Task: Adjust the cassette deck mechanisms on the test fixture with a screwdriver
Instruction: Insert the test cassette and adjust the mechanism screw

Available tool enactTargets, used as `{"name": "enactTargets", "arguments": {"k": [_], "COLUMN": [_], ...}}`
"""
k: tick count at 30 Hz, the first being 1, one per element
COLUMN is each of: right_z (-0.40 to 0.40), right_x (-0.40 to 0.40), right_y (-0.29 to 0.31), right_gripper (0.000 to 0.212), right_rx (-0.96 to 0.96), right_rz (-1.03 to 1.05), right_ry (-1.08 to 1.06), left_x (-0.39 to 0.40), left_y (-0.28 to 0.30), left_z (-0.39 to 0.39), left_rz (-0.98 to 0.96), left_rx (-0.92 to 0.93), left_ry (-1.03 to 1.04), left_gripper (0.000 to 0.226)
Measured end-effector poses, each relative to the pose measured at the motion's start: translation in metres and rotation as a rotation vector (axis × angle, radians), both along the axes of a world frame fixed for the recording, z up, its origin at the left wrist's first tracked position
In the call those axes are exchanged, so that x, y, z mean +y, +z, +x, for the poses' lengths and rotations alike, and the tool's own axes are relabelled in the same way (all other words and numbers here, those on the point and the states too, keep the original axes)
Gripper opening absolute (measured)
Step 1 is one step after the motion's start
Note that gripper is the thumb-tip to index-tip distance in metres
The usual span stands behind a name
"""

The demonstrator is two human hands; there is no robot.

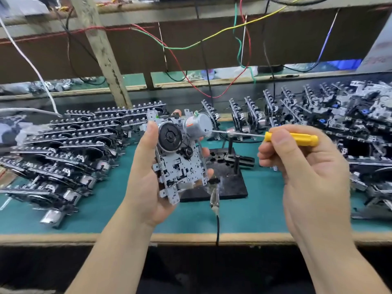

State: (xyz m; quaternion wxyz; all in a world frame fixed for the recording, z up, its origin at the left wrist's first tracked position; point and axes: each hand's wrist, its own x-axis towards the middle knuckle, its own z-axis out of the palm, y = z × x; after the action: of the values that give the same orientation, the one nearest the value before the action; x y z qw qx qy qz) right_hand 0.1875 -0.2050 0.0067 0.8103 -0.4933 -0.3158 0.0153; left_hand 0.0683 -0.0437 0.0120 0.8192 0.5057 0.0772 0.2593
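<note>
Between the fingers (282,139) of the right hand, the screwdriver (291,139) has a bright yellow handle and a silvery shaft. By the left fingers (151,132), the cassette deck mechanism (180,158) is silver-grey with a black flywheel (170,136) and grey motor (198,126). Below both, the surface (265,200) is teal green with a black test fixture (227,179).

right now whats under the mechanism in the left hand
Below the cassette deck mechanism held up by the left hand sit the black test fixture and green mat. The fixture's left part is hidden behind the mechanism.
</note>
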Motion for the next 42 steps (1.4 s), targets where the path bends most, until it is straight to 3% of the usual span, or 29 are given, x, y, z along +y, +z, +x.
{"name": "enactTargets", "arguments": {"k": [5, 8, 10, 21, 27, 30, 38, 42], "right_z": [-0.002, 0.004, 0.006, 0.005, 0.006, 0.008, 0.01, 0.012], "right_x": [0.003, 0.002, 0.001, 0.0, -0.005, -0.006, -0.007, -0.006], "right_y": [0.002, 0.003, 0.005, 0.003, 0.007, 0.007, 0.005, 0.004], "right_gripper": [0.006, 0.01, 0.01, 0.015, 0.007, 0.006, 0.007, 0.007], "right_rx": [0.032, 0.129, 0.166, 0.135, 0.058, 0.023, -0.014, 0.014], "right_rz": [-0.041, -0.062, -0.055, -0.06, -0.05, -0.062, -0.076, -0.059], "right_ry": [0.027, 0.058, 0.073, 0.007, 0.065, 0.063, 0.069, 0.055], "left_x": [-0.004, -0.008, -0.011, -0.015, -0.016, -0.016, -0.014, -0.011], "left_y": [-0.004, -0.007, -0.011, -0.022, -0.017, -0.017, -0.017, -0.019], "left_z": [-0.003, -0.001, 0.001, 0.005, 0.006, 0.006, 0.005, 0.007], "left_rz": [0.124, 0.217, 0.231, 0.424, 0.278, 0.254, 0.222, 0.244], "left_rx": [0.01, 0.072, 0.03, -0.044, -0.058, -0.076, -0.006, -0.026], "left_ry": [0.098, 0.178, 0.194, 0.231, 0.179, 0.187, 0.202, 0.195], "left_gripper": [0.076, 0.114, 0.124, 0.111, 0.114, 0.104, 0.126, 0.112]}}
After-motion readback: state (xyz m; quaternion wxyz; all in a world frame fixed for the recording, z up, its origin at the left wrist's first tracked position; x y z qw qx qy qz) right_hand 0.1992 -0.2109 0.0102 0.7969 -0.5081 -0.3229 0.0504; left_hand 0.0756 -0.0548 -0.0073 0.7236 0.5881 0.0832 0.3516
